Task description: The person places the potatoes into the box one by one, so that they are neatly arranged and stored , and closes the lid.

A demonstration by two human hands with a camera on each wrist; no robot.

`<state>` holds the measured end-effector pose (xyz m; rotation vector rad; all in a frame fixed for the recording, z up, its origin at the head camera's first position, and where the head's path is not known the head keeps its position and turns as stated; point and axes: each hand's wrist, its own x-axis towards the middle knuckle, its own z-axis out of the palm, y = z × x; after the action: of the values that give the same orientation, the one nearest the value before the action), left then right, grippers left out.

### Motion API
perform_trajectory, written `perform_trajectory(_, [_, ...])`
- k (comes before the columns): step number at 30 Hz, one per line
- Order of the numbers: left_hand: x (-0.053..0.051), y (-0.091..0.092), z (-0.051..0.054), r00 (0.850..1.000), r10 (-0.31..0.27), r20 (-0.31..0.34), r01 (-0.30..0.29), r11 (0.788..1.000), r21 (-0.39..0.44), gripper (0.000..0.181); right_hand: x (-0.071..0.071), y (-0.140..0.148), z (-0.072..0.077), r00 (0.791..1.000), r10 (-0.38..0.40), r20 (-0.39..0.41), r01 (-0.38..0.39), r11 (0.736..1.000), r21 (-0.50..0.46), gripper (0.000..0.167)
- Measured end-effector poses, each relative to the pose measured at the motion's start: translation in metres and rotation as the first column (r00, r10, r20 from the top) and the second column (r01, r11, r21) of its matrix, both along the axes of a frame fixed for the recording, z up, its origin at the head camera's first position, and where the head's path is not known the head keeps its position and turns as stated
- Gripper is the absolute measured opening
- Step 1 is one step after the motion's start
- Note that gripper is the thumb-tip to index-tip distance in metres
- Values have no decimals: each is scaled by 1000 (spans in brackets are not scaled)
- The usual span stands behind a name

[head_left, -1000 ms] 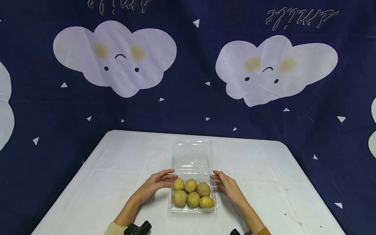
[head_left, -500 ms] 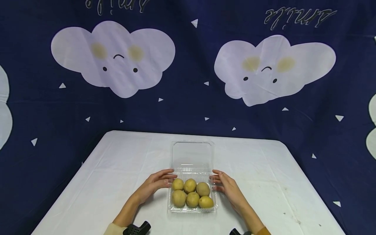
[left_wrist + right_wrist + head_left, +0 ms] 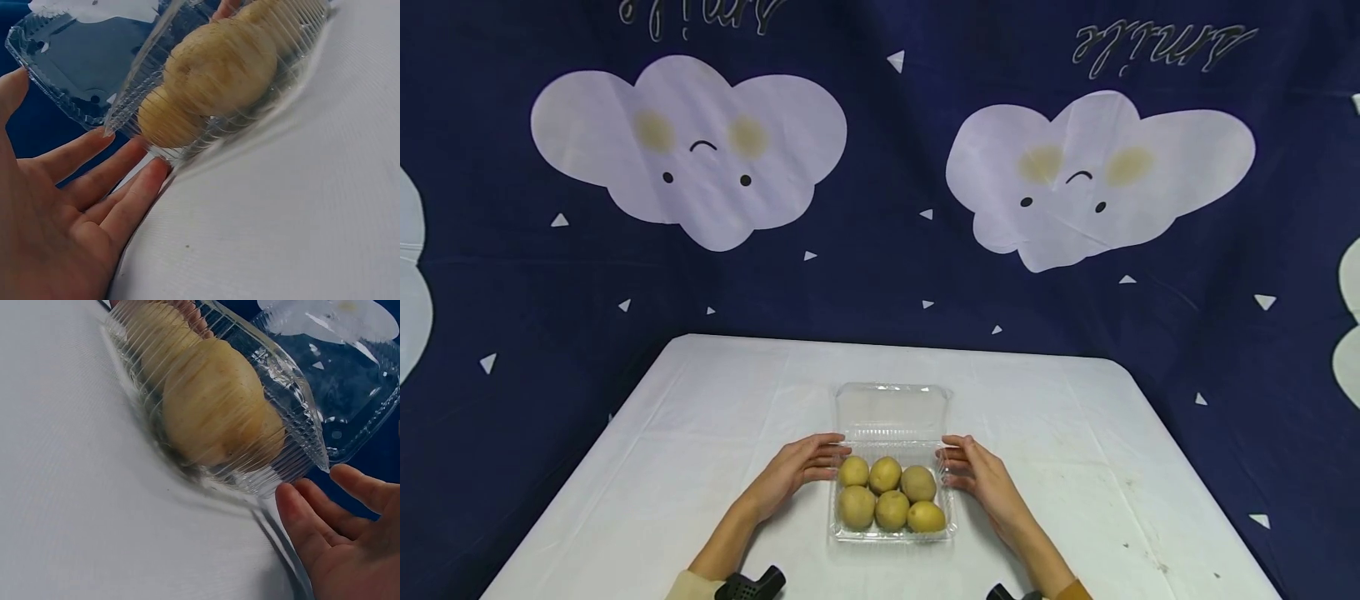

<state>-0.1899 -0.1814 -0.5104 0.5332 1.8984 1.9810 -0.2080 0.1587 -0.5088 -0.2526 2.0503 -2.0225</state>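
A clear plastic clamshell box (image 3: 891, 536) sits on the white-covered table, with several round yellow-brown, potato-like pieces (image 3: 892, 509) in its base. Its see-through lid (image 3: 891, 410) stands raised at the far side, hinged to the base. My left hand (image 3: 792, 471) is at the box's left side, fingers fairly straight, fingertips touching the back left corner in the left wrist view. On the opposite side, my right hand (image 3: 981, 473) has its fingertips at the back right corner, fingers extended. Neither hand grips the box. Nothing is in the lid.
The white tablecloth (image 3: 737, 400) spreads around the box, with small dark specks on the right. Behind the table hangs a dark blue curtain (image 3: 895, 292) with pale clouds and triangles. A black wrist device (image 3: 751, 583) sits on the left sleeve.
The lid has tilted up from its leaned-back position and looks shorter in the head view. Both hands and the box's base have stayed almost in place.
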Motion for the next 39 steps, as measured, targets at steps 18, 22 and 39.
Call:
perform_trajectory(18, [2, 17, 3, 963, 262, 59, -256, 962, -99, 69, 2, -5, 1, 1000, -12, -9, 12, 1000, -14, 50])
perform_trajectory(22, [4, 25, 6, 926, 369, 77, -357, 925, -132, 65, 2, -6, -1, 1000, -12, -25, 11, 1000, -5, 50])
perform_trajectory(39, [5, 29, 4, 916, 392, 88, -379, 916, -135, 70, 0, -6, -5, 993, -111, 33, 112, 993, -28, 61])
